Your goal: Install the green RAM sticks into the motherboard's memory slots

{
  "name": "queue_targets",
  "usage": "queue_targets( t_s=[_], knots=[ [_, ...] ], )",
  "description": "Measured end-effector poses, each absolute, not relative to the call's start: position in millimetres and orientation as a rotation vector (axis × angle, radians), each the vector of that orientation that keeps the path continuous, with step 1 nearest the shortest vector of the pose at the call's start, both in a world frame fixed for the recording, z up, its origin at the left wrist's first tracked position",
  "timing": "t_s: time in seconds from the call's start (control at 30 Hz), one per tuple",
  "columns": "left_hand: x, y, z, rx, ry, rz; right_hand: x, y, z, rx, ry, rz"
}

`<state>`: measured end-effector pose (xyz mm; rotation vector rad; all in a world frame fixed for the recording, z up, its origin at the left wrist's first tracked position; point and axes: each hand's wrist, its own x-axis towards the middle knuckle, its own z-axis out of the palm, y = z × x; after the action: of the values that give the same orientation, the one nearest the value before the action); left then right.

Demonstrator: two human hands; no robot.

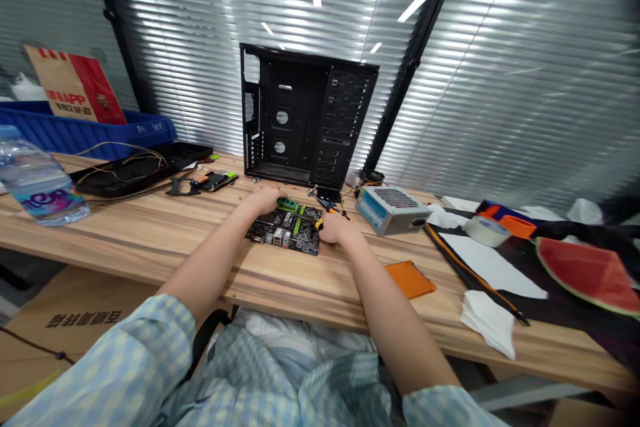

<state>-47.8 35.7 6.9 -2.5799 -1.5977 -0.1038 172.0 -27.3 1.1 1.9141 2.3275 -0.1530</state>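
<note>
Three items far left: a water bottle (37, 177) lying tilted near the table edge, a blue plastic crate (85, 137) sitting behind it, a kraft-and-red paper bag (75, 83) leaning up out of the crate
Back left: a black tray (140, 173) lying on the wooden table (150, 240), thin wires trailing across it
Back centre: a black PC case (305, 117) standing upright near the far table edge, interior facing the camera
Left hand (267, 200): half curled, fingers resting at the left end of a green RAM stick (289, 205), cannot tell if gripping
Board: a motherboard (285, 237) lying flat in front of the person, between both hands, stick sitting on its upper part, seating not readable from here
Right hand (337, 228): half curled, resting at the board's right edge, a yellow-handled tool (333, 210) lying just beside it, cannot tell if holding anything
Right of board: a power supply unit (393, 210) sitting near the back, an orange card (410, 279) lying nearer the person
Far right: a tape roll (485, 230), white paper sheets (490, 263), folded tissues (487, 323), a red watermelon-like wedge (587, 273) lying about
Handling: even pressure at both stick ends is keeping a module square to its slot, so both hands are best placed at the ends
</note>
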Motion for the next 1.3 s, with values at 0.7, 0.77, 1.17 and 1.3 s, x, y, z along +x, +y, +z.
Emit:
queue_targets(
  t_s=[0.7, 0.77, 1.17, 1.3],
  knots=[
    [-47.5, 32.1, 9.6, -2.593, -1.685, -0.041, 172.1, -28.7, 2.5, 1.921, 2.323, -0.153],
    [-47.1, 30.1, 10.9, -2.602, -1.685, -0.041, 172.0, -28.9, 2.5, 1.922, 2.322, -0.155],
    [-43.9, 33.5, 7.2, -2.684, -1.652, -0.131, 172.4, -27.9, 0.9, 1.934, 2.323, -0.152],
    [-43.5, 36.1, 4.4, -2.718, -1.609, -0.171, 172.1, -27.9, 1.2, 1.931, 2.321, -0.146]
  ],
)
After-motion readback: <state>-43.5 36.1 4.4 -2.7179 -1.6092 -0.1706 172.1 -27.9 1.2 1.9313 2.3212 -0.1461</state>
